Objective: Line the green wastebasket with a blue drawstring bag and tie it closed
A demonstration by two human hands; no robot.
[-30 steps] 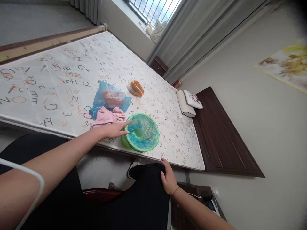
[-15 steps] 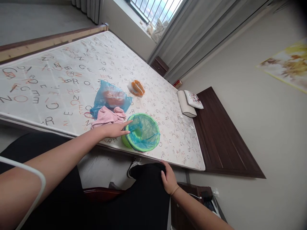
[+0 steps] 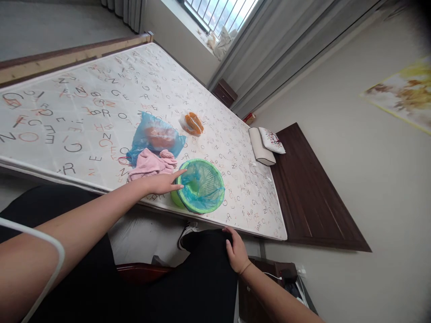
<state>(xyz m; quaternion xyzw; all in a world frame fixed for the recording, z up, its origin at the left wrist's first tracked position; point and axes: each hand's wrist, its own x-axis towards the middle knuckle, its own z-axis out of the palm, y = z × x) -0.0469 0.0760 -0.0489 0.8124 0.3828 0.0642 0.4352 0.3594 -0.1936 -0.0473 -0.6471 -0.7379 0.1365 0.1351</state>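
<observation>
My left hand (image 3: 164,183) is at the near-left rim of a green mesh wastebasket (image 3: 220,204) lined with a thin blue plastic bag (image 3: 201,197). Two of its digits lie over the rim; the others are hidden, and the grip looks light. The basket stands on the mattress near its edge. Beside that hand lies a crumpled pink cloth (image 3: 150,162), touching a blue plastic bag (image 3: 158,134) with something reddish inside. My right hand (image 3: 238,253) rests on my black-clad knee, thumb and fingers apart, holding nothing.
The mattress (image 3: 101,154) is printed with letters. On it lie an orange item in clear wrapping (image 3: 193,124), a beige pillow (image 3: 261,148) and a white cushion (image 3: 272,140) by the dark headboard (image 3: 310,193). A dark cabinet with cables (image 3: 266,287) stands at lower right.
</observation>
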